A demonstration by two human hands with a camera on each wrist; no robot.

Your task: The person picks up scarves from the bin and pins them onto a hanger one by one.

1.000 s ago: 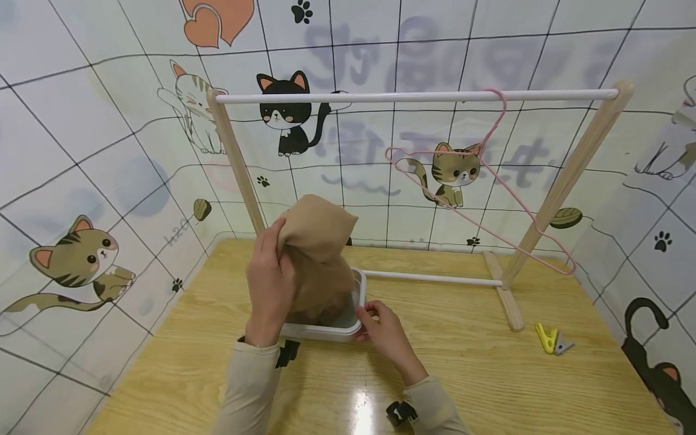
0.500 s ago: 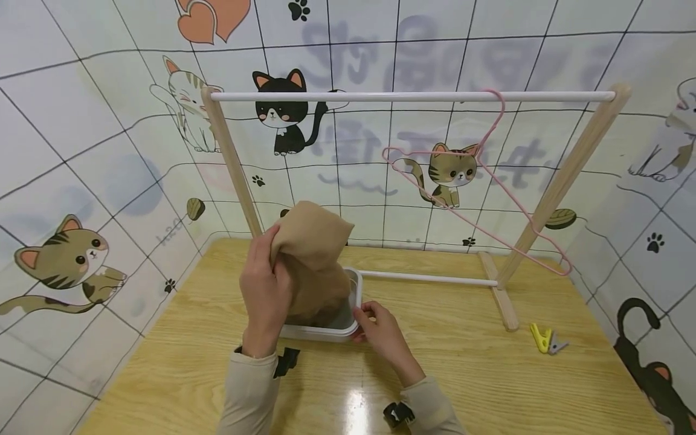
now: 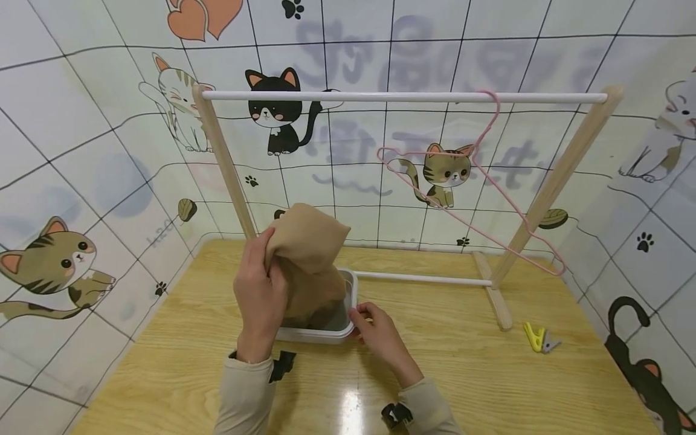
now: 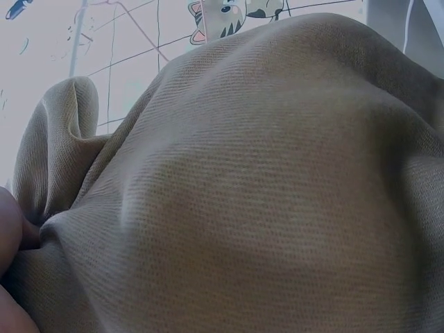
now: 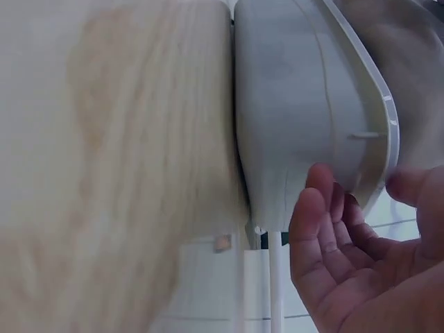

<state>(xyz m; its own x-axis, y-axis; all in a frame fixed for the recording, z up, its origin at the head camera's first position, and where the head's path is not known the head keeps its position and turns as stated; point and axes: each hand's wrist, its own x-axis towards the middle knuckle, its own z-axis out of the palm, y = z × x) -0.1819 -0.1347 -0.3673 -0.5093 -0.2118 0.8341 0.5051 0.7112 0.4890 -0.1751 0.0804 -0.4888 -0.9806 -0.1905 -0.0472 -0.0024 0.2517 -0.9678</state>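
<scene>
Cloth point(image 3: 310, 238), tan and finely ribbed, stands bunched over the white tub point(image 3: 315, 338) on the bench point(image 3: 462, 374), one corner of its top fold poking out toward three o'clock and its lower folds sinking inside the rim. The left grip point(image 3: 260, 299) pinches it along its nine o'clock edge, where the left wrist view shows the weave drawn into tight creases beside a fingertip. The right grip point(image 3: 380, 335) holds the tub at its four o'clock corner, thumb at the rim and fingers curled against the outer wall.

I would expect the material to be light, soft and quite limp, so it should droop from any single pinch rather than keep a shape. The weave looks grippy and hard to harm (whether it is damp, and so heavier, I cannot tell). A hold through two layers near an edge seems surest; one at twelve o'clock, on the top fold, would probably let the rest hang freely. The tub looks like smooth, fairly stiff plastic, likely light enough to skid, so steadying it by the lip makes sense.

Out at two o'clock from the tub, a pink hanger point(image 3: 492, 125) hooks over the rack's rail point(image 3: 348, 96); near three o'clock lie a yellow clip point(image 3: 535, 337) and a grey clip point(image 3: 550, 343).
</scene>
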